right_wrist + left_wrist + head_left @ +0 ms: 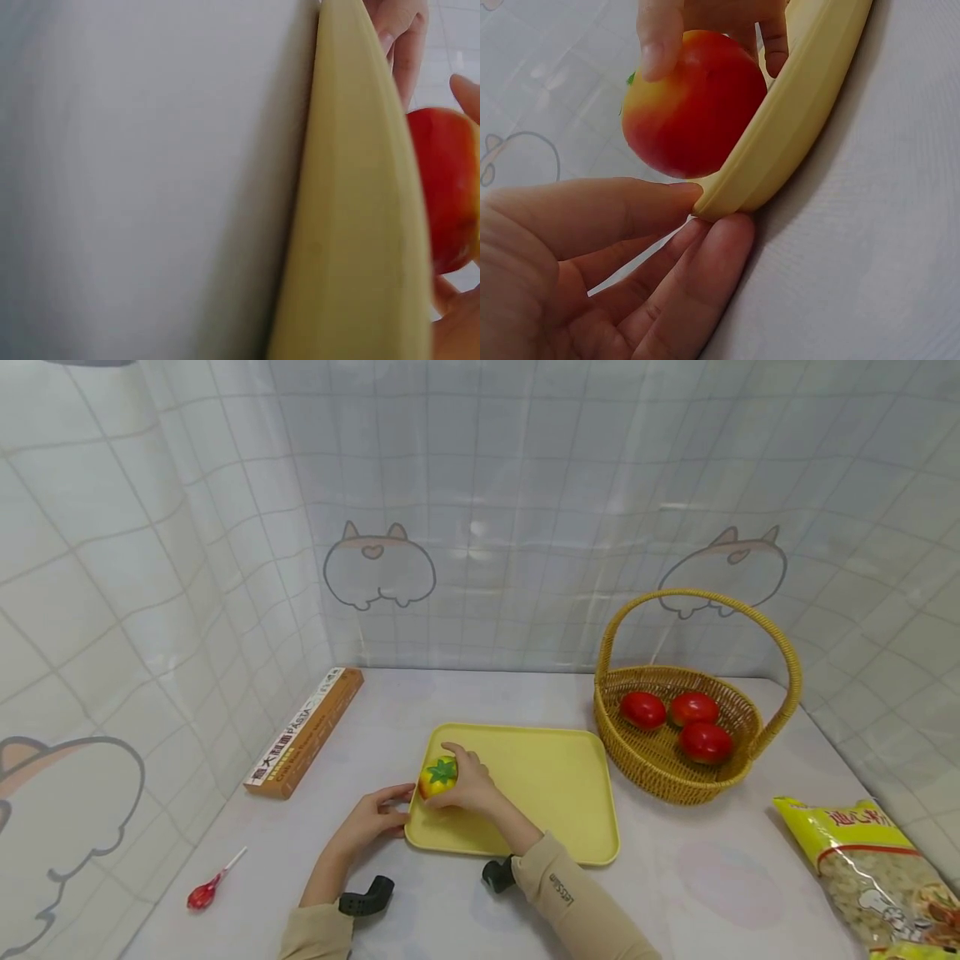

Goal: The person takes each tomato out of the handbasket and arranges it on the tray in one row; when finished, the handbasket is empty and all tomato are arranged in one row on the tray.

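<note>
My right hand (474,787) grips a tomato (437,778), its thumb and fingers on opposite sides, over the left end of a yellow tray (547,793). A green leafy top and yellow shoulders show on the tomato from above; in the left wrist view its lower side (712,112) is red. With my left hand (366,822) I pinch the tray's left rim, thumb and fingertips on either side of it. In the right wrist view the tray's near wall (352,195) covers part of the tomato.
Right of the tray stands a wicker basket (652,777) with a tall handle, holding three red tomatoes (705,742). A pasta box (307,735) lies at the back left, a red lollipop (202,895) at the front left. On the far right is a yellow food bag (870,868).
</note>
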The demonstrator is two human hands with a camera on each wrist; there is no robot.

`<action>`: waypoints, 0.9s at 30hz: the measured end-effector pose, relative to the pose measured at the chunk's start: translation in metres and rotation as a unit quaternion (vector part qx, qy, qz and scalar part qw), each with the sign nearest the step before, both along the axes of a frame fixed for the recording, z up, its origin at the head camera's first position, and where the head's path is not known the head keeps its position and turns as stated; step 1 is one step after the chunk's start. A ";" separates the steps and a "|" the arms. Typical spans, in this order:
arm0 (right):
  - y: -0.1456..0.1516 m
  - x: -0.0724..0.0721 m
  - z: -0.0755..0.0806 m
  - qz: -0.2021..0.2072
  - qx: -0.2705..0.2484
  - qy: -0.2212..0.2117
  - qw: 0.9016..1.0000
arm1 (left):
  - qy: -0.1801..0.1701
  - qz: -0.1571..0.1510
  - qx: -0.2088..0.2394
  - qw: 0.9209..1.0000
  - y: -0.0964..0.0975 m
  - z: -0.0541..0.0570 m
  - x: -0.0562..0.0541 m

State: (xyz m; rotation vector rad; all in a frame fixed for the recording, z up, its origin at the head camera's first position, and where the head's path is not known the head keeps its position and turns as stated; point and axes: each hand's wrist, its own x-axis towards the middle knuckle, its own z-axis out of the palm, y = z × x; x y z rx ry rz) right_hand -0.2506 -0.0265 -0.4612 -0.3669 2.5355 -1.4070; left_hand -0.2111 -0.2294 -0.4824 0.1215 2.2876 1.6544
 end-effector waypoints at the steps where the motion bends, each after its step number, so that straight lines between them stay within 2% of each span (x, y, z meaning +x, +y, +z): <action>1: 0.001 0.000 0.000 0.002 -0.004 -0.002 1.000 | 0.001 0.000 0.000 1.000 0.000 0.000 0.000; 5: 0.007 0.002 0.004 0.007 -0.027 -0.011 1.000 | -0.003 0.003 0.000 1.000 0.002 0.002 0.000; 12: 0.020 0.001 0.015 0.011 -0.051 -0.008 0.999 | -0.004 0.005 -0.003 1.000 0.011 0.028 0.012; 16: 0.029 -0.001 0.021 0.007 -0.071 -0.011 0.997 | 0.001 -0.001 -0.001 1.000 0.011 0.032 0.013; 20: 0.039 0.000 0.028 0.006 -0.094 -0.019 0.995 | 0.001 -0.008 0.003 1.000 0.009 0.029 0.012; 27: 0.058 -0.002 0.034 -0.004 -0.120 -0.038 0.992 | 0.003 0.001 0.001 1.000 0.000 -0.001 -0.002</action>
